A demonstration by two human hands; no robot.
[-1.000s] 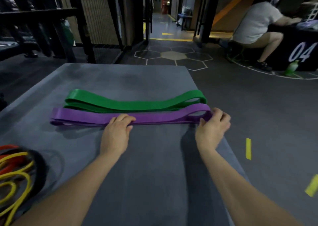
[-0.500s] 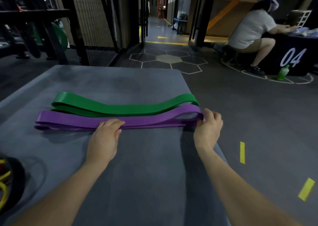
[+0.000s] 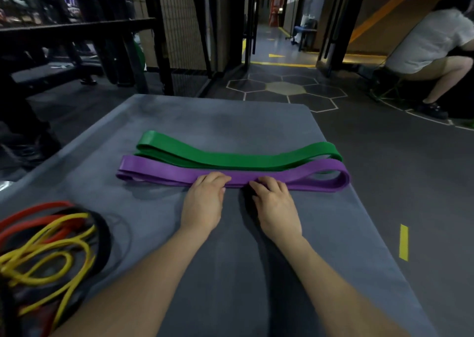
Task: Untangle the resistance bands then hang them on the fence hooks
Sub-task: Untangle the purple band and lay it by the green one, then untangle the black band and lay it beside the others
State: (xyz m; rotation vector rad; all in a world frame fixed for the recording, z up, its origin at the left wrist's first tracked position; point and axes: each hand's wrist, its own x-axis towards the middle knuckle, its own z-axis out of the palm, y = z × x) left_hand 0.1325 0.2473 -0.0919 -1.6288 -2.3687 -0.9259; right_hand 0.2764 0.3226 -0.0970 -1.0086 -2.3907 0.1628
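A grey desk [image 3: 230,272] fills most of the head view, its padded top running away toward a dark gym floor [image 3: 410,162] with hexagon markings and yellow tape strips. Beyond the far edge stands a black wire-mesh fence [image 3: 179,23] beside black racks, and a corridor opens behind it. At the right edge a seated person [image 3: 431,49] in a pale shirt bends forward.

Across the middle of the desk lie two flat loops, side by side and lengthwise. The green band [image 3: 238,155] is the farther one; the purple band [image 3: 256,175] lies just in front of it, touching or slightly overlapping its near edge. Both are laid out flattened, each end folded into a small loop.

At the near left corner sits a tangled pile of bands [image 3: 48,244]: yellow, red and black cords twisted together, well apart from the two flat loops.

Both hands rest close together at the middle of the purple band. The left hand [image 3: 204,203] has its fingers [image 3: 213,179] curled over the band's near edge, gripping it. The right hand [image 3: 277,206] does likewise, its fingers [image 3: 269,184] bent down onto the same edge just beside the left. The thumbs are tucked under and cannot be made out clearly.
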